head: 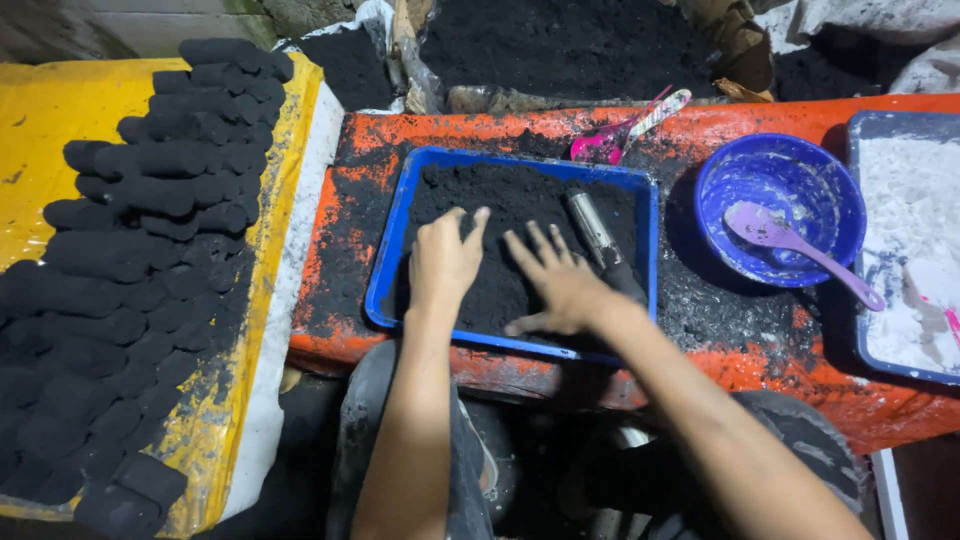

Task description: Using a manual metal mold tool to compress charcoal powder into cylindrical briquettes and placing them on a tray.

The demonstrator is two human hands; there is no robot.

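Orange bench [760,345], soot-smeared | blue tray [385,270] of black powder [500,200] | left hand [443,262], right hand [555,285]: fingers spread flat, gripping nothing | black cylinders [150,250] stacked far left

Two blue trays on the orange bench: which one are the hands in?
The blue tray of black powder, centre-left: both the left hand and right hand press into it. The right-edge tray holds white powder, untouched.

Blue tray [385,270]: glossy plastic. Black powder [500,215] in it: matt, crumbly. Metal tube [592,228]: dull sheen. Orange surface [760,345]: rough, soot-smeared. Purple spoon [800,250]: smooth plastic.
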